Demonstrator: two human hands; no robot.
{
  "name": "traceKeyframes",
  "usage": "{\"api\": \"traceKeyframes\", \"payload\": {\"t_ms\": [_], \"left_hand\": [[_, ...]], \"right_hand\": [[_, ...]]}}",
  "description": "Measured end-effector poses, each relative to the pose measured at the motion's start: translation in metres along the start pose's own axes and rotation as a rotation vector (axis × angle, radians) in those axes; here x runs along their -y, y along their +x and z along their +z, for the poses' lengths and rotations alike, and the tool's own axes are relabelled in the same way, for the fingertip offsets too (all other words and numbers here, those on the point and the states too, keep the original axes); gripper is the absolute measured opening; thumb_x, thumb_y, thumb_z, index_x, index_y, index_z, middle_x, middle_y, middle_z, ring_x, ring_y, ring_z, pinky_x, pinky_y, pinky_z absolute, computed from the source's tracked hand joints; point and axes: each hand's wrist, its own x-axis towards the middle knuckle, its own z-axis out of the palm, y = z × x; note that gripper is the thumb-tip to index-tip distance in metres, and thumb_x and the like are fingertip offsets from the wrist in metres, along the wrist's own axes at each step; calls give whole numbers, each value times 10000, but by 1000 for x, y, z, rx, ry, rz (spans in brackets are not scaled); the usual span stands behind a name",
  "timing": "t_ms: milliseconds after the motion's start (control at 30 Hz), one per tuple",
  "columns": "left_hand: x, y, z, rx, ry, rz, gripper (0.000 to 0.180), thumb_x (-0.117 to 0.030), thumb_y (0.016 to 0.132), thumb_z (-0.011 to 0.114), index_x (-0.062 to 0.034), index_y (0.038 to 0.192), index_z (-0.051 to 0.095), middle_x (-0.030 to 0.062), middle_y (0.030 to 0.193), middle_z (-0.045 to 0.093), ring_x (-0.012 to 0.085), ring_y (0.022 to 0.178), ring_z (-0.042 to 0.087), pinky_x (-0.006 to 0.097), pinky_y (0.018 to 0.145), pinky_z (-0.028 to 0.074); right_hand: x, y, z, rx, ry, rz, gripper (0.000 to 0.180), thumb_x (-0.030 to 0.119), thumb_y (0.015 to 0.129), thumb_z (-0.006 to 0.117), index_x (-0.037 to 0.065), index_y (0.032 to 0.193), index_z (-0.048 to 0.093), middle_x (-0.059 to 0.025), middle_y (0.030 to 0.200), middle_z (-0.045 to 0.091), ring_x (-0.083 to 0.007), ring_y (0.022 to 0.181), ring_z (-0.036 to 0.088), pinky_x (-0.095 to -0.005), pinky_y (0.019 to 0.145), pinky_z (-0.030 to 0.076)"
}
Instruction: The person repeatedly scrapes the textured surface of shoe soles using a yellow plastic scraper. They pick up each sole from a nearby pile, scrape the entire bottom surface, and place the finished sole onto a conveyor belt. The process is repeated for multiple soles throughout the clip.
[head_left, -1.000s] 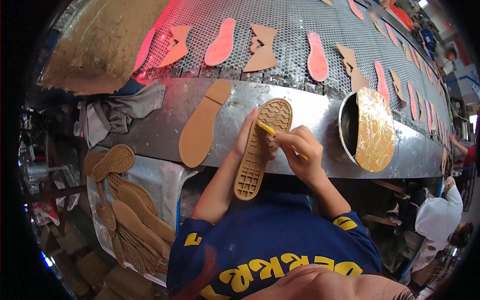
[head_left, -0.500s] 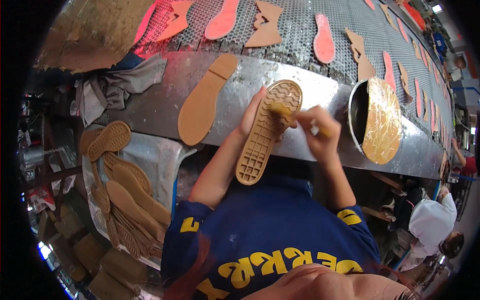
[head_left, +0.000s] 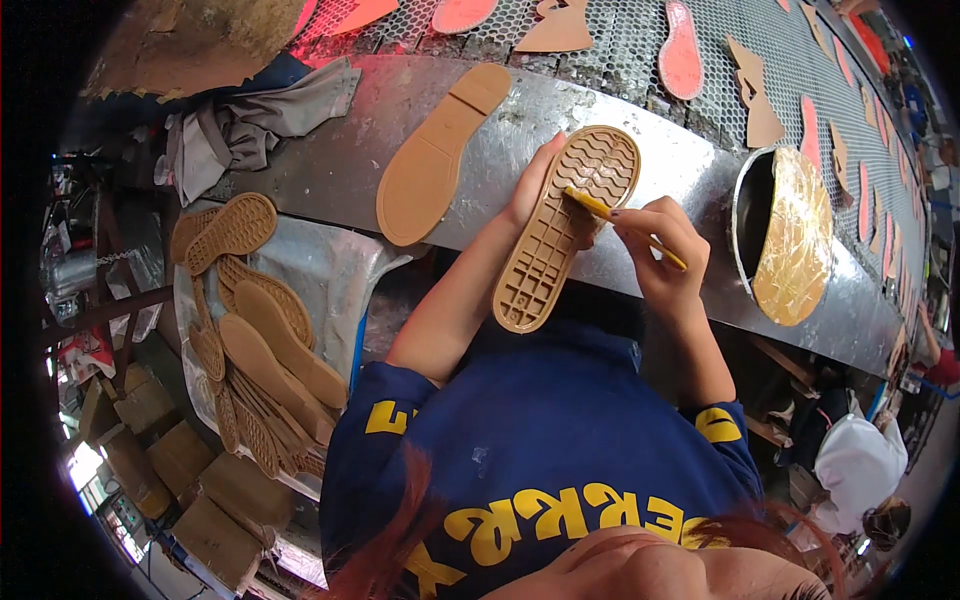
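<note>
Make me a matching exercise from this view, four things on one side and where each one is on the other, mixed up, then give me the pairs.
Things:
1. Yellow brush
2. Round container
3. Grey cloth
4. Pile of brown soles

Places:
A. Bunched at the left end of the metal ledge
B. On the plastic sheet, lower left
C. In the right hand, at the treaded sole
D. Toward the ledge's right end, partly covered

Pairs: 1-C, 2-D, 3-A, 4-B
</note>
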Motion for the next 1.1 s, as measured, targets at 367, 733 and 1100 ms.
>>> {"api": "traceKeyframes", "payload": {"t_ms": [367,733,1100], "left_hand": [[-5,1,-1,-45,-4,-61,819,-730,909,220,-85,1341,481,287,1025,645,305,635,660,382,469,520],[-6,0,4,56,-213,-91,803,-695,918,284,-49,1369,442,334,1073,613,414,775,681,474,536,577],[-34,1,51,-45,144,347,678,-543,977,229,-47,1385,443,218,1240,590,390,1039,615,526,784,545]], "right_hand": [[12,7,-1,26,-35,-63,280,-124,707,674,40,932,707,-95,865,682,-243,689,605,-330,688,500],[-20,8,3,-90,321,233,124,-34,870,650,-19,989,679,-68,895,671,-127,827,619,-250,748,484],[-57,4,-11,-666,-321,-249,250,-110,841,603,-21,1073,624,-170,938,621,-276,809,616,-348,711,501]]}}
